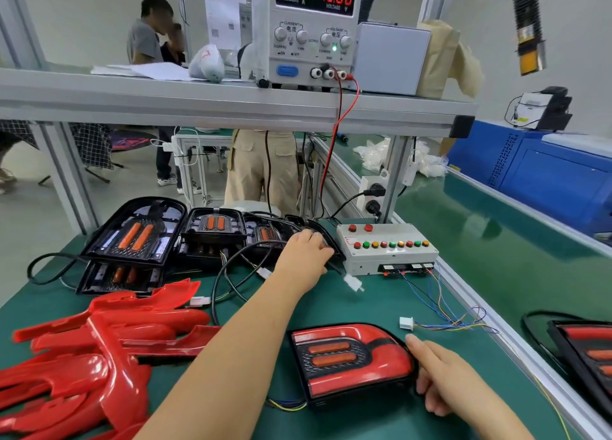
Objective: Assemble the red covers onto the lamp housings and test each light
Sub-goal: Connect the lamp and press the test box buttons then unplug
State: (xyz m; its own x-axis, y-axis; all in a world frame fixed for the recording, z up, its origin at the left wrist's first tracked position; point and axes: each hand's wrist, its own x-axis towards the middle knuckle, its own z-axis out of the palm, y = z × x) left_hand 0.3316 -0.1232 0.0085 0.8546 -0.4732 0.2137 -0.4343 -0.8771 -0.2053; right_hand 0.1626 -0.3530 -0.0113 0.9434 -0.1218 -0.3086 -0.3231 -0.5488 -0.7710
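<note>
The person's left grip (306,257) is stretched out to the far side of the green surface (364,304), where its fingers curl over the rim of the rightmost black lamp housing (323,236). As far as I can make out from here it has hold of it, though the fingertips are hidden behind the hand. That housing lies at the end of a row of bare housings (212,231), just beside the white button box (385,246). Close to the person lies a lamp (351,360) with its red cover already on. The right grip (443,376) rests against the lamp's right end with fingers fairly straight, touching rather than wrapped round it. A heap of loose red covers (99,350) is piled at the near left. A small white plug (405,323) on coloured wires lies free, just beyond the lamp. On the shelf above, the power supply (311,29) reads 0.000 and 12.00.
</note>
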